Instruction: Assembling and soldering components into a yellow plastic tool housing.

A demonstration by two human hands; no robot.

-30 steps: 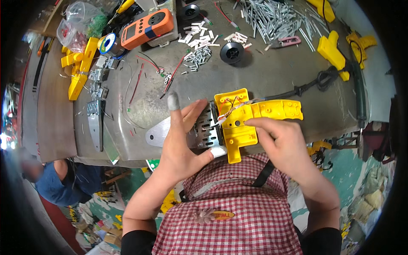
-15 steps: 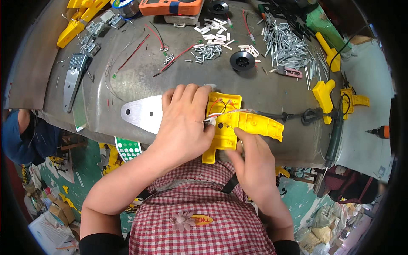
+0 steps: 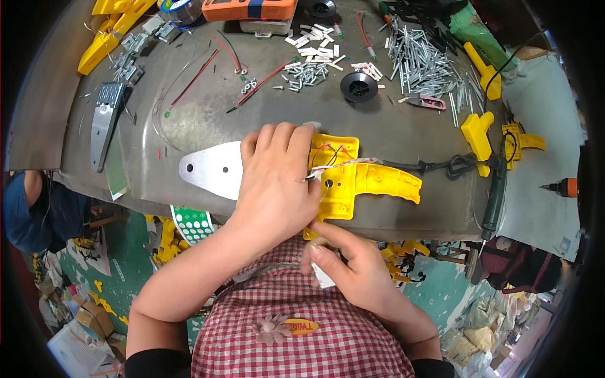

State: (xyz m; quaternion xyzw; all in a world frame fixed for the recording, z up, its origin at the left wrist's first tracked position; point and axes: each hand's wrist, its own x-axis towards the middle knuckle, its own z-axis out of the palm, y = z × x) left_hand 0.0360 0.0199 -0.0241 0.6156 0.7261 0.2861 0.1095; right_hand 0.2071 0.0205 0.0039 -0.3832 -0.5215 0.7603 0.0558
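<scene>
The right hand is nearest, half-curled around a white piece; how firmly, I cannot tell. Beyond, by the bench's near edge, the yellow shell lies lengthwise left-right, handle rightward. The left hand, its hold hidden, covers the metal plate, tapered end pointing left.
</scene>
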